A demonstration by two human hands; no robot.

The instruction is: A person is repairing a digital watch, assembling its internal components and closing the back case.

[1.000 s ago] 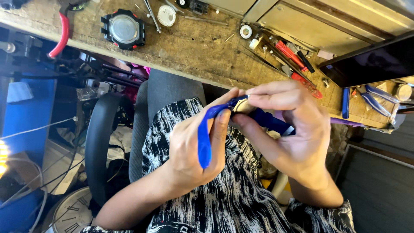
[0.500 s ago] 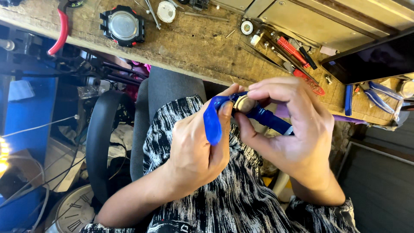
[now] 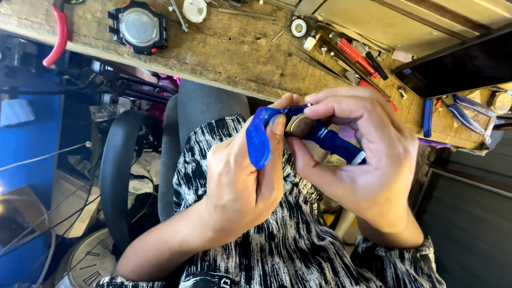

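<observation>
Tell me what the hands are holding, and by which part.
A blue-strapped watch: left hand grips one strap, right hand pinches the case.

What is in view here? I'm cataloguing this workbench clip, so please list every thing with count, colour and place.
wristwatch: 1, blue strap, metal case back, held between both hands
black watch: 1, black with red accents, on bench, upper left
wooden bench: 1, brown, across top
red-handled pliers: 1, red, bench's left edge
red screwdriver: 1, red, among small tools, bench centre right
dark screen: 1, black, upper right
blue straps: a few, blue, far right
chair: 1, black and grey, under bench
wall clock: 1, white dial, floor lower left
left hand: 1, holds strap
right hand: 1, grips case
</observation>
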